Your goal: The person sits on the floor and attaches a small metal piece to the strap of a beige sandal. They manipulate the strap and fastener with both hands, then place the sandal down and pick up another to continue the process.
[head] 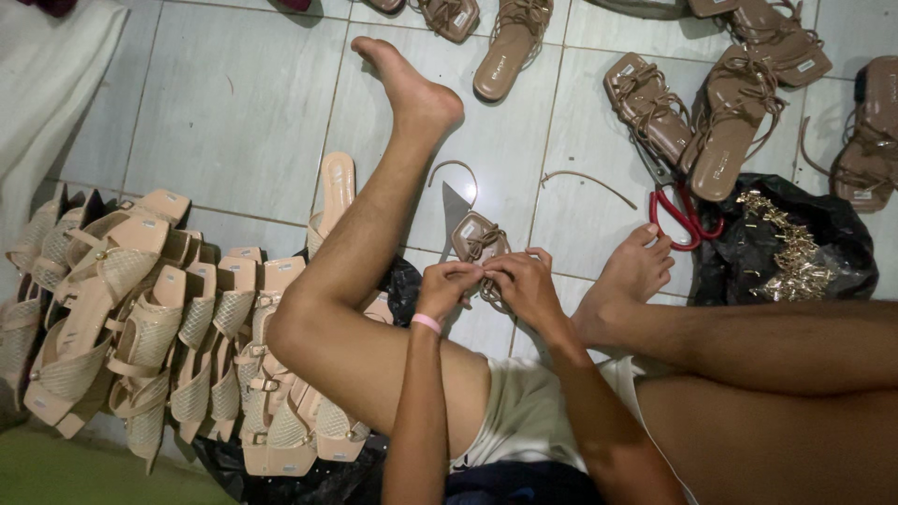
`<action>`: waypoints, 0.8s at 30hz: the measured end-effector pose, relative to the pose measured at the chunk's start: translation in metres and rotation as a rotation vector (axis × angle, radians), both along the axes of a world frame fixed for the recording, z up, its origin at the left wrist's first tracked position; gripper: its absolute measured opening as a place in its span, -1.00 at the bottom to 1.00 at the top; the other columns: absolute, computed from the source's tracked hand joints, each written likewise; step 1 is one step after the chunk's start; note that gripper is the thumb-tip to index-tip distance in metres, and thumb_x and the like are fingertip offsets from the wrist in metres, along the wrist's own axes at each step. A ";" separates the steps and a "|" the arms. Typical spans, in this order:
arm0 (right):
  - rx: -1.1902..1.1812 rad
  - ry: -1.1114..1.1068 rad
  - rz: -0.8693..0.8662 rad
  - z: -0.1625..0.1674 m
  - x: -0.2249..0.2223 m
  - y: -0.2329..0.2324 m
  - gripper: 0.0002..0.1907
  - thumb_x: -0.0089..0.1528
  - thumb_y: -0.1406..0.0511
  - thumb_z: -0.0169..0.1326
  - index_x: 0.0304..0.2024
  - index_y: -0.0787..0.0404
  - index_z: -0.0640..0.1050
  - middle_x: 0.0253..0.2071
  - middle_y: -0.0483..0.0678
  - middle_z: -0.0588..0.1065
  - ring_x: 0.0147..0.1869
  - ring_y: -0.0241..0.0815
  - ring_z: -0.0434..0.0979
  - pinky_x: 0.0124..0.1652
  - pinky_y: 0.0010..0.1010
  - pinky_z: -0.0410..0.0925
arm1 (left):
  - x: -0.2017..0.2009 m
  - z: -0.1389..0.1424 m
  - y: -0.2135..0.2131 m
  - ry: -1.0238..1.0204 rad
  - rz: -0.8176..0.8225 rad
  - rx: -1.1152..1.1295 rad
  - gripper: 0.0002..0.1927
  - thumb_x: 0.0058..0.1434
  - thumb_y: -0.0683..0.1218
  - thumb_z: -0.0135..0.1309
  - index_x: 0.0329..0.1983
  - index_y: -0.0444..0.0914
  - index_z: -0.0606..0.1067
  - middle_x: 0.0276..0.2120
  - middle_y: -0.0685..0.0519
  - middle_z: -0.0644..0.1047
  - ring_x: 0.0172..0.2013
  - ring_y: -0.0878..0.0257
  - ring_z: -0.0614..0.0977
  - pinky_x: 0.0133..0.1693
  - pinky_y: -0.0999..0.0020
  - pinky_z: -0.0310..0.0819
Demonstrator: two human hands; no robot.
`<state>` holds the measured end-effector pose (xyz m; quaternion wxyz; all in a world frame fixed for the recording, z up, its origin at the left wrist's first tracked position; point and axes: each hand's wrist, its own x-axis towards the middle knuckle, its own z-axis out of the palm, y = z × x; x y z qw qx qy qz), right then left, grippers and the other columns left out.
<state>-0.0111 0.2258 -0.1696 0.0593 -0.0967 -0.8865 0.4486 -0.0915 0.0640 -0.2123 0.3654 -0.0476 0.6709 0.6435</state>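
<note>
Both sets of fingertips are pinched close together on the thin laces of a tan strappy sandal point(479, 241) lying on the tiled floor point(234, 103) between the person's bare legs. The left hand point(446, 286), with a pink band at the wrist, curls tight over a lace; the right hand point(524, 283) closes on the straps beside it, the two hands touching. How the laces run under the fingers is hidden.

Just beside the sandal a loose tan cord point(585, 180) curves over the pale glossy tiles. To the right, a crumpled black plastic bag point(832, 234) lies open, holding a heap of small gold metal fittings point(790, 252). Red-handled scissors point(687, 220) rest against its edge, blades partly under a sandal. More brown lace-up sandals point(730, 122) are scattered beyond, some cut off by the frame.

To the left, beige sandals with woven mesh straps point(150, 327) stand packed in rows, their far ends overlapping on another dark bag, hard to make out.
</note>
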 end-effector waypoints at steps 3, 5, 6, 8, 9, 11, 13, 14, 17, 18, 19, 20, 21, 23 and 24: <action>0.050 0.023 -0.025 -0.004 -0.001 -0.004 -0.87 0.24 0.33 0.12 -0.27 0.15 0.69 -0.19 -0.08 0.66 -0.04 -0.15 0.60 0.22 -0.12 0.07 | 0.008 0.008 0.004 0.151 -0.017 -0.118 -0.82 0.17 -0.12 0.31 -0.25 -0.34 0.67 -0.47 -0.01 0.63 -0.56 0.34 0.55 -0.57 0.44 0.40; 0.082 0.051 -0.059 -0.006 -0.001 -0.010 -0.87 0.23 0.33 0.12 -0.27 0.16 0.69 -0.20 -0.07 0.66 -0.04 -0.14 0.61 0.22 -0.12 0.10 | 0.013 0.012 0.005 0.268 -0.049 -0.266 -0.83 0.17 -0.10 0.31 -0.27 -0.32 0.67 -0.49 -0.04 0.65 -0.57 0.31 0.58 -0.53 0.41 0.43; 0.094 0.072 -0.075 -0.006 -0.001 -0.013 -0.87 0.23 0.33 0.11 -0.27 0.17 0.68 -0.20 -0.06 0.66 -0.04 -0.13 0.61 0.22 -0.11 0.12 | 0.016 0.012 0.007 0.351 -0.026 -0.275 -0.84 0.17 -0.11 0.31 -0.28 -0.31 0.67 -0.47 -0.02 0.66 -0.52 0.34 0.62 -0.46 0.44 0.46; 0.093 0.109 -0.088 -0.005 -0.003 -0.014 -0.87 0.23 0.35 0.11 -0.26 0.19 0.68 -0.19 -0.04 0.66 -0.04 -0.10 0.61 0.21 -0.11 0.18 | 0.020 0.011 0.010 0.524 0.027 -0.287 -0.87 0.16 -0.13 0.30 -0.29 -0.30 0.68 -0.43 0.02 0.68 -0.42 0.41 0.68 -0.33 0.48 0.53; 0.079 0.121 -0.084 -0.004 -0.002 -0.013 -0.87 0.23 0.37 0.11 -0.25 0.21 0.68 -0.18 -0.03 0.66 -0.03 -0.08 0.61 0.21 -0.10 0.22 | 0.019 0.009 0.010 0.501 0.030 -0.266 -0.86 0.17 -0.13 0.29 -0.28 -0.31 0.68 -0.42 0.03 0.68 -0.41 0.41 0.68 -0.32 0.49 0.53; 0.003 0.081 -0.102 0.001 -0.002 -0.010 -0.85 0.22 0.38 0.13 -0.19 0.25 0.67 -0.14 0.00 0.64 -0.01 -0.03 0.60 0.16 -0.15 0.32 | 0.018 0.003 0.012 0.453 0.039 -0.225 -0.86 0.18 -0.14 0.28 -0.26 -0.32 0.68 -0.41 0.06 0.68 -0.38 0.39 0.67 -0.29 0.51 0.53; -0.121 -0.027 -0.145 0.007 0.002 -0.007 -0.78 0.22 0.35 0.18 -0.10 0.29 0.64 -0.10 0.06 0.59 0.03 0.04 0.58 0.06 -0.24 0.42 | 0.016 -0.003 0.012 0.319 0.052 -0.055 -0.85 0.21 -0.16 0.26 -0.23 -0.36 0.67 -0.39 0.07 0.66 -0.38 0.38 0.62 -0.32 0.50 0.51; -0.140 0.017 -0.136 0.010 0.003 -0.005 -0.79 0.21 0.36 0.18 -0.12 0.31 0.65 0.02 0.11 0.53 0.09 0.06 0.56 0.06 -0.26 0.42 | 0.014 -0.005 0.011 0.251 0.060 0.029 -0.85 0.22 -0.17 0.25 -0.22 -0.38 0.67 -0.38 0.07 0.65 -0.38 0.38 0.60 -0.33 0.49 0.50; -0.170 0.062 -0.103 0.014 0.006 0.001 -0.80 0.20 0.36 0.20 -0.15 0.31 0.66 0.25 0.18 0.43 0.21 0.09 0.54 0.08 -0.29 0.42 | 0.008 -0.008 0.006 0.043 0.019 0.127 -0.84 0.24 -0.19 0.25 -0.18 -0.38 0.65 -0.41 0.11 0.63 -0.45 0.42 0.55 -0.43 0.53 0.40; -0.163 0.015 -0.090 0.014 0.006 0.004 -0.79 0.20 0.34 0.20 -0.14 0.29 0.67 0.24 0.15 0.46 0.21 0.06 0.56 0.09 -0.30 0.42 | 0.006 -0.008 0.004 -0.032 -0.005 0.123 -0.84 0.24 -0.17 0.25 -0.18 -0.36 0.66 -0.46 0.13 0.59 -0.50 0.43 0.49 -0.48 0.53 0.32; -0.157 -0.032 -0.078 0.013 0.007 0.007 -0.79 0.21 0.33 0.20 -0.12 0.27 0.68 0.22 0.12 0.48 0.21 0.04 0.57 0.10 -0.30 0.42 | 0.003 -0.008 0.001 -0.107 -0.030 0.119 -0.84 0.24 -0.16 0.24 -0.18 -0.35 0.66 -0.50 0.14 0.56 -0.55 0.44 0.43 -0.54 0.53 0.24; -0.156 -0.016 -0.057 0.011 0.007 0.008 -0.78 0.21 0.34 0.19 -0.11 0.28 0.67 0.21 0.12 0.50 0.22 0.05 0.56 0.12 -0.29 0.41 | 0.001 -0.008 -0.001 -0.180 -0.056 0.117 -0.84 0.24 -0.14 0.24 -0.18 -0.33 0.66 -0.54 0.15 0.52 -0.61 0.45 0.38 -0.59 0.52 0.17; -0.154 0.001 -0.036 0.009 0.007 0.009 -0.78 0.22 0.35 0.19 -0.10 0.28 0.67 0.20 0.12 0.51 0.24 0.06 0.56 0.14 -0.29 0.41 | -0.002 -0.008 -0.001 -0.186 -0.076 0.135 -0.84 0.24 -0.15 0.25 -0.18 -0.34 0.65 -0.55 0.15 0.50 -0.62 0.45 0.37 -0.60 0.52 0.15; -0.154 0.004 -0.004 0.006 0.007 0.012 -0.78 0.22 0.35 0.19 -0.10 0.28 0.67 0.18 0.12 0.53 0.24 0.07 0.56 0.15 -0.28 0.41 | -0.005 -0.007 -0.001 -0.200 -0.112 0.166 -0.85 0.25 -0.16 0.26 -0.19 -0.35 0.64 -0.58 0.15 0.48 -0.63 0.45 0.36 -0.61 0.52 0.13; -0.155 -0.009 0.004 0.005 0.007 0.013 -0.78 0.21 0.35 0.19 -0.10 0.28 0.68 0.17 0.11 0.54 0.23 0.07 0.57 0.14 -0.29 0.41 | -0.006 -0.006 -0.001 -0.181 -0.127 0.169 -0.86 0.24 -0.17 0.26 -0.19 -0.36 0.64 -0.56 0.16 0.50 -0.61 0.46 0.37 -0.59 0.53 0.13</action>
